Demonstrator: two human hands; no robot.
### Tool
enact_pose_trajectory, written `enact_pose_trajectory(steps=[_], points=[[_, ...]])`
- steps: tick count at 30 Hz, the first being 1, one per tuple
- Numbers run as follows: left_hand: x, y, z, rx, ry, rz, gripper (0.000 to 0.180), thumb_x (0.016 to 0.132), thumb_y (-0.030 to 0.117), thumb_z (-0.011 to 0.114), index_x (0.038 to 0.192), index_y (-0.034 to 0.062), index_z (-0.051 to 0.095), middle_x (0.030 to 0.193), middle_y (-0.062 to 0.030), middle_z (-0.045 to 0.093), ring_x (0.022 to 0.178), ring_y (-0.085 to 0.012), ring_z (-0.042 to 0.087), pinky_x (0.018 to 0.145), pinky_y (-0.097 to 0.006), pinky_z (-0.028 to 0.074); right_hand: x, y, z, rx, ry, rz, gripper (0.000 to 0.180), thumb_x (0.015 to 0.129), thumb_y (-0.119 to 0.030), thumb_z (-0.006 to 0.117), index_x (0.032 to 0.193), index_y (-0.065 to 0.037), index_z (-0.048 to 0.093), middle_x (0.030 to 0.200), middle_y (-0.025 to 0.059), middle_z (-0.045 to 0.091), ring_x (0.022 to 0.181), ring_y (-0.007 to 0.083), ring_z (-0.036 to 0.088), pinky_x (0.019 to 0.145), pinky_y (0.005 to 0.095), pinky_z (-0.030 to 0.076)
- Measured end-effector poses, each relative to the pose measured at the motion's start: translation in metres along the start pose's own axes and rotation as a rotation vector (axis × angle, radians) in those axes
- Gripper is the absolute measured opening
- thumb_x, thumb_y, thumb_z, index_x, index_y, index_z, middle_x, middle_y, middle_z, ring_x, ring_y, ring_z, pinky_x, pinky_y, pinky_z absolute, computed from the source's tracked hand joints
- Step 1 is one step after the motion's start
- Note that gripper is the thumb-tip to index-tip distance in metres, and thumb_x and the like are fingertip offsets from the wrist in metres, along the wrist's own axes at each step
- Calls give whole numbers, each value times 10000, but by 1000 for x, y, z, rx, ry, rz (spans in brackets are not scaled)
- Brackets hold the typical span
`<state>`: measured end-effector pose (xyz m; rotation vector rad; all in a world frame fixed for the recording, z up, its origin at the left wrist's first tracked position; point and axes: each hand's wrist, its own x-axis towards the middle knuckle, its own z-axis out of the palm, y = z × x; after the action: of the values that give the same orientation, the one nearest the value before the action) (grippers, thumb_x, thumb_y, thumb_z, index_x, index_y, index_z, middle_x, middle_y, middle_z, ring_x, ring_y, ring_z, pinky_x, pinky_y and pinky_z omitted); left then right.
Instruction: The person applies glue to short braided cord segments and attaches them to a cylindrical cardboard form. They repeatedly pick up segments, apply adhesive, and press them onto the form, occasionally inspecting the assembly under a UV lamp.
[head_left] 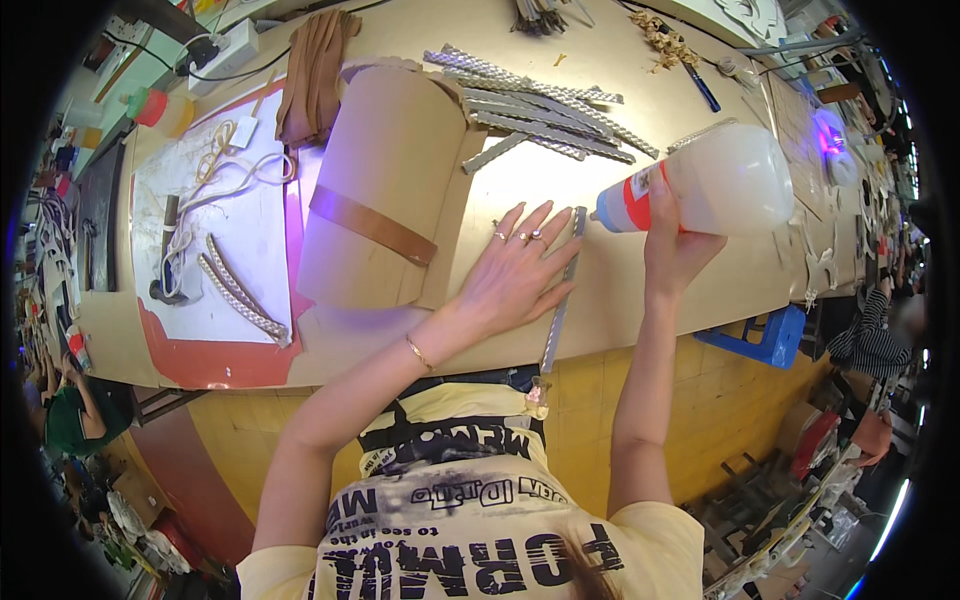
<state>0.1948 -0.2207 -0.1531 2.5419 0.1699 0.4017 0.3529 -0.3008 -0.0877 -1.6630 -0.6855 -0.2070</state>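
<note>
My left hand (520,268) lies flat with fingers spread on the brown worktable (640,290), pressing beside a long narrow grey strip (562,296) that runs toward the table's front edge. My right hand (678,240) grips a large translucent glue bottle (712,182) with a red-and-white neck, tipped sideways so its nozzle points left at the strip's far end. Rings and a bracelet show on the left hand.
A pile of several similar grey patterned strips (545,105) lies farther back. A brown rolled card piece with a tan band (385,190) sits left of my hand. A white sheet (215,235) with cords and two strips is at the left. A blue stool (765,338) stands below the table at the right.
</note>
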Motion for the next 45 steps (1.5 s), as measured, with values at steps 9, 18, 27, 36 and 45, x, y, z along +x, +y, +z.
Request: enact_pose_trajectory(steps=[9, 18, 27, 36, 45], points=[[-1, -3, -2, -12, 2, 16, 519, 856, 388, 607, 1279, 94, 538, 1399, -164, 429, 1335, -350, 349, 1122, -505, 220, -3, 10, 14, -16, -12, -41, 224, 785, -126, 758, 939, 17, 681, 873, 80, 701, 780, 143, 661, 722, 286, 518], [-2, -3, -3, -11, -18, 18, 600, 837, 453, 601, 1309, 90, 527, 1415, -183, 416, 1351, -347, 334, 1132, -502, 206, -3, 12, 10, -59, -93, -63, 175, 785, -105, 750, 915, 3, 703, 871, 76, 712, 779, 150, 669, 722, 295, 521], [-4, -3, 0, 18, -32, 44, 585, 844, 449, 608, 1305, 96, 538, 1419, -182, 415, 1359, -358, 320, 1140, -522, 183, -7, 10, 11, -84, -48, -121, 225, 815, -119, 729, 962, 40, 668, 891, 89, 693, 814, 151, 649, 747, 303, 512], [10, -1, 5, 53, -15, 3, 485, 894, 357, 574, 1313, 116, 526, 1426, -144, 422, 1374, -340, 304, 1136, -523, 194, 24, 25, -21, 598, 267, 592, 334, 827, -292, 669, 1062, -61, 618, 1029, 50, 637, 921, 163, 628, 783, 328, 527], [-13, 26, -15, -281, 196, -99, 288, 839, 180, 688, 1115, 101, 659, 1218, -106, 599, 1028, -244, 615, 1029, -435, 378, 22, 34, -52, 827, 278, 687, 393, 815, -324, 672, 1104, -89, 548, 965, 31, 607, 922, 170, 611, 804, 361, 536]])
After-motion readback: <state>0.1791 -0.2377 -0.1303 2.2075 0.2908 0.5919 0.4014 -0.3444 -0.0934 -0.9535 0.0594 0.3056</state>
